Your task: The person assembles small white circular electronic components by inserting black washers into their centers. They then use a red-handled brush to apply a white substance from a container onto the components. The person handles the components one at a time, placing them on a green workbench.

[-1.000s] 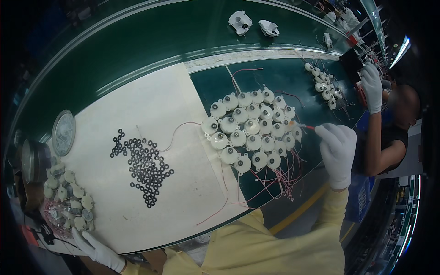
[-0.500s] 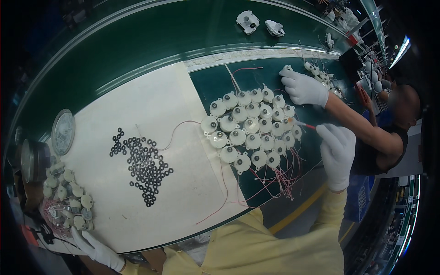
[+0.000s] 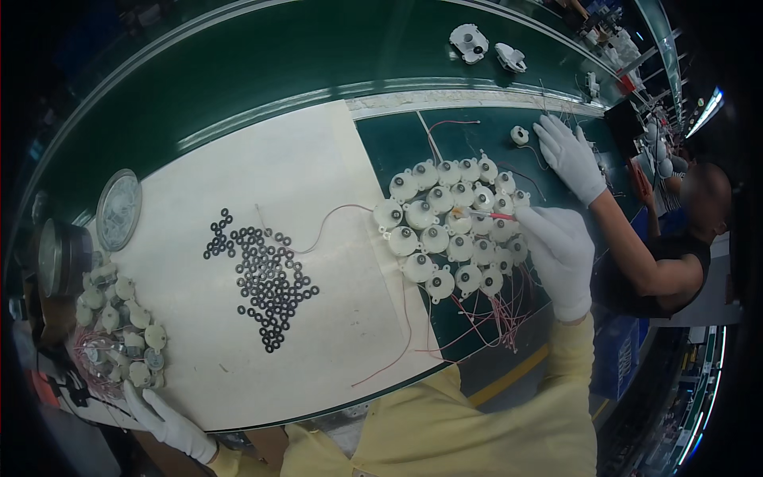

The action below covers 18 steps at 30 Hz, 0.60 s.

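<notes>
My right hand (image 3: 561,258), in a white glove, pinches a small red-handled brush (image 3: 501,215). The brush's tip is over the upper middle of a cluster of round cream-white motors (image 3: 416,214) with dark central shafts. Contact between tip and motor is too small to make out. My left hand (image 3: 173,427), also gloved, rests at the lower left with fingers stretched out and nothing in them. It lies beside a heap of similar motors (image 3: 137,374). Many small black rings (image 3: 270,278) are spread on the white sheet (image 3: 183,342).
A co-worker's gloved hand (image 3: 571,159) reaches over the green surface near a single small motor (image 3: 519,135). Red wires (image 3: 502,322) trail off the cluster's near side. A round clear-lidded tray (image 3: 119,210) stands at left. Two white housings (image 3: 469,43) lie at the back.
The brush in my right hand has moved left, from the cluster's right edge toward its middle. The co-worker's hand has let go of a small motor and moved right. My left hand stays beside the heap.
</notes>
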Each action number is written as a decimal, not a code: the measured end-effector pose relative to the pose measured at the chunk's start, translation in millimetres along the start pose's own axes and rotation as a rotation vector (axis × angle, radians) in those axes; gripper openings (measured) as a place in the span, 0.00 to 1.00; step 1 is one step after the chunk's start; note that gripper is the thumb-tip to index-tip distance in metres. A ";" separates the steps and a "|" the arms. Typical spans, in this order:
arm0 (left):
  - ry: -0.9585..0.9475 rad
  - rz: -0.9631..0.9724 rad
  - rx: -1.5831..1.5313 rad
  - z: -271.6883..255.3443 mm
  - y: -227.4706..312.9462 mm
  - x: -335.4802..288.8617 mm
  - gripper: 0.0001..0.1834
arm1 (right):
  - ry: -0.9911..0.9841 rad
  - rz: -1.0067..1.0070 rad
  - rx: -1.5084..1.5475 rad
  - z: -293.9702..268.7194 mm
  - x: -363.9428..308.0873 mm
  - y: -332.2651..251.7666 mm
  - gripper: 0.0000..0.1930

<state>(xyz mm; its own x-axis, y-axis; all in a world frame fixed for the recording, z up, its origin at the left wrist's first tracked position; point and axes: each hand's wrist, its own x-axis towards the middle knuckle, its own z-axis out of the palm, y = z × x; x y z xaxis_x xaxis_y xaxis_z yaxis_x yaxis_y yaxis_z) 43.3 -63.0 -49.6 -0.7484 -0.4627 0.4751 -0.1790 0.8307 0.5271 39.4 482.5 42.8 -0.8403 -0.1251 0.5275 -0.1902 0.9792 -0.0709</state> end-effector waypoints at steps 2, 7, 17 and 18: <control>0.001 -0.007 -0.014 -0.7 1.8 -0.4 0.20 | -0.025 0.013 0.016 3.1 5.0 -0.8 0.18; -0.005 -0.024 0.005 -0.9 1.4 -1.5 0.20 | -0.047 0.092 0.026 3.2 3.5 3.8 0.17; -0.026 -0.034 0.054 -2.7 -0.2 0.0 0.21 | -0.049 0.155 0.066 9.2 -3.7 5.0 0.16; -0.025 -0.036 0.046 -2.2 -0.4 -0.2 0.21 | -0.047 0.145 0.056 10.4 -3.3 5.4 0.16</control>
<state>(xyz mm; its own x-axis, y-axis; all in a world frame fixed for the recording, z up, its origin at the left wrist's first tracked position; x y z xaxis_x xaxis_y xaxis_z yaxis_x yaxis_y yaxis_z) 44.8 -64.0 -48.4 -0.7568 -0.4849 0.4383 -0.2345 0.8273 0.5104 35.9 486.6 31.9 -0.8835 0.0084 0.4683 -0.0920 0.9773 -0.1911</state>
